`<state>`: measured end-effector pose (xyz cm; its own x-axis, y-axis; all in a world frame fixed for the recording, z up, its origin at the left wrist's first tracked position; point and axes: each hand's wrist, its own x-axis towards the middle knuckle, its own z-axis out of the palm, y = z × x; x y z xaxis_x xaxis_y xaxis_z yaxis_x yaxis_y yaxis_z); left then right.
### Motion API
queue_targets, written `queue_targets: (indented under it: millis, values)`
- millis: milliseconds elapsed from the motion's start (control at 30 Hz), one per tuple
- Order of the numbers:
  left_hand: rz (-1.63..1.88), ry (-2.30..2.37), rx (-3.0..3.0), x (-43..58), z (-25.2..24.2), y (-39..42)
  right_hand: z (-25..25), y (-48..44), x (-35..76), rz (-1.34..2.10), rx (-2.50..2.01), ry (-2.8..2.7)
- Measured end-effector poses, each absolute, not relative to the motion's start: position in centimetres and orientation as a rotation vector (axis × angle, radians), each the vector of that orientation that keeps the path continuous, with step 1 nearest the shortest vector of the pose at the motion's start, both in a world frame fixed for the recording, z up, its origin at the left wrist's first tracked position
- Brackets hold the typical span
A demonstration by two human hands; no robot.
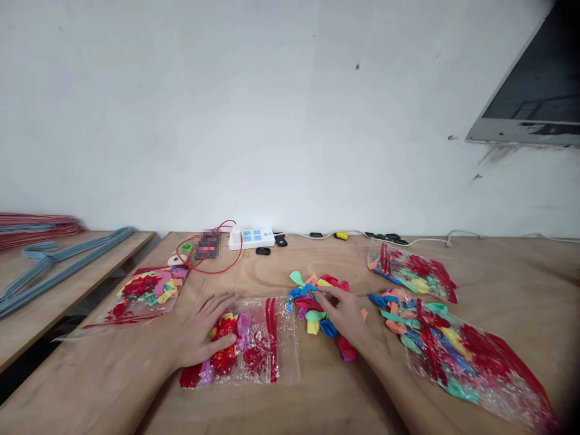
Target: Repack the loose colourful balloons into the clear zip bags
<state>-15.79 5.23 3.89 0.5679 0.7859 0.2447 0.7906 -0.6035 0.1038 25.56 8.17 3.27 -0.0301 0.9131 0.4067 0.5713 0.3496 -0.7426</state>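
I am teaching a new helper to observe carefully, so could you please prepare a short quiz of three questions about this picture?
1. True or false: the left hand rests on a clear plastic bag.
2. Which are nearest to the right hand?
A) the hangers
B) the loose balloons
C) the black remotes
3. What colour is the cord looped beside the white power strip?

Key: 1. True; 2. B; 3. Red.

I can't identify the pixelated object (207,244) near the far left corner of the table (312,400); the right hand (341,307) hides some balloons (313,325).
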Motion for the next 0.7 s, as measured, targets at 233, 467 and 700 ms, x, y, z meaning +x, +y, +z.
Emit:
queue_targets:
  millis: [233,467,700]
  values:
    - [-0.411,-1.385,-2.769,-15.77,3.69,5.35,2.19,8.16,24.65,0.376,-1.226,-2.082]
    - [-0.443,-1.396,-2.766,-15.82,3.27,5.37,2.34,8.18,25.04,0.218,-1.276,-2.327]
    - [-0.403,-1.404,-2.789,-16.03,3.28,5.46,3.15,7.72,24.47,0.263,-1.288,-2.350]
